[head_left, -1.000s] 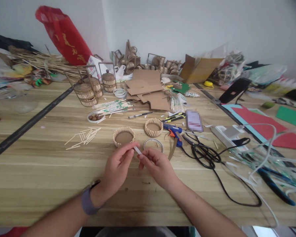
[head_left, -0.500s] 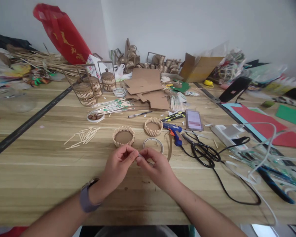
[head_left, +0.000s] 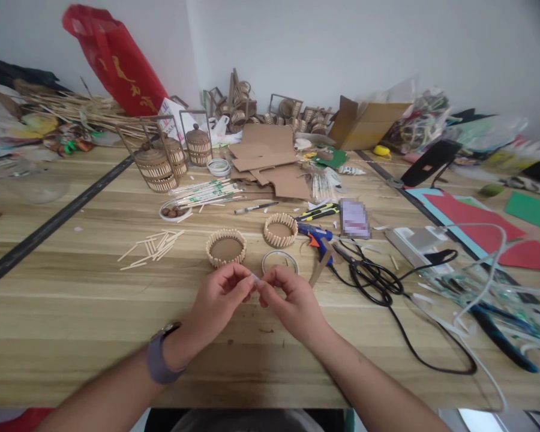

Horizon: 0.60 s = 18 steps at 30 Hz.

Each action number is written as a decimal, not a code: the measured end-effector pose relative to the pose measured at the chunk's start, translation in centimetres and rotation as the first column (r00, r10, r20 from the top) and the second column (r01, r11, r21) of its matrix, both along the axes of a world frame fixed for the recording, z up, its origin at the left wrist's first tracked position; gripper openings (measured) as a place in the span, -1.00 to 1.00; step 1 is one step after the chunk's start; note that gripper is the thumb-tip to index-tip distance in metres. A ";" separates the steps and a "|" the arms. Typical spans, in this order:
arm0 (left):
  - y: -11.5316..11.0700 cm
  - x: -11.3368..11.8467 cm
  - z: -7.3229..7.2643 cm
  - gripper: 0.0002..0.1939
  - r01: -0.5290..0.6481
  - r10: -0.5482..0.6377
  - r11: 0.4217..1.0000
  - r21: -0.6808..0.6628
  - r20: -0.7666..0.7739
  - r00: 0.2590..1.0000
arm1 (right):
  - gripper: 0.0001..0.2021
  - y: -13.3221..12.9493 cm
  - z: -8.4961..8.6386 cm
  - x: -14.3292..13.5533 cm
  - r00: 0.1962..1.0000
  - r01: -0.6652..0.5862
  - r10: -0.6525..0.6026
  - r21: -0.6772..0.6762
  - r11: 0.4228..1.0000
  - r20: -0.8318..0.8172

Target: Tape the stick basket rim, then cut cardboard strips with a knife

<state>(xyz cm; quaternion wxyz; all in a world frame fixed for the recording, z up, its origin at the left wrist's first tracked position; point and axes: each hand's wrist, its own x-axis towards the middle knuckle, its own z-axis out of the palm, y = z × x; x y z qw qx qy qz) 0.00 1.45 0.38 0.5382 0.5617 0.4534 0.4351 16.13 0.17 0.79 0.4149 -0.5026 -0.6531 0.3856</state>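
My left hand (head_left: 222, 297) and my right hand (head_left: 292, 303) meet near the middle of the wooden table (head_left: 234, 372). Thumbs and fingertips of both pinch a thin strip (head_left: 256, 279), greyish where it shows between them. A brown strip (head_left: 323, 264) sticks out behind my right hand, toward the glue gun; whether it is the same piece I cannot tell. Just beyond my left hand sits a round stick-walled tray (head_left: 226, 248). Another stick-walled tray (head_left: 280, 230) stands farther back, and a white ring (head_left: 279, 261) lies behind my right hand.
A blue glue gun (head_left: 317, 233), scissors (head_left: 353, 255) and a coiled black cable (head_left: 378, 285) lie to the right, near a white power strip (head_left: 414, 246). Loose sticks (head_left: 155, 247) lie left. Behind are cardboard pieces (head_left: 265, 153), a pen (head_left: 256, 207) and small lidded baskets (head_left: 155, 168).
The brown strip behind my right hand has swung up and right, now crossing the glue gun's handle. My right hand has shifted slightly right, and both hands still pinch.
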 end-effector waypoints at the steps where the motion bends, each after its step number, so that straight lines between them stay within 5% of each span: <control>1: -0.1 0.0 0.1 -0.80 -0.009 0.009 1.000 -0.001 -0.018 1.000 | -0.77 0.0 0.0 -0.1 1.000 -0.002 0.002 0.013 1.000 0.013; 18: -0.2 0.2 0.1 -0.85 0.010 -0.009 0.999 -0.041 0.036 0.999 | -0.79 0.1 0.0 0.1 1.000 -0.024 0.024 0.008 1.000 0.007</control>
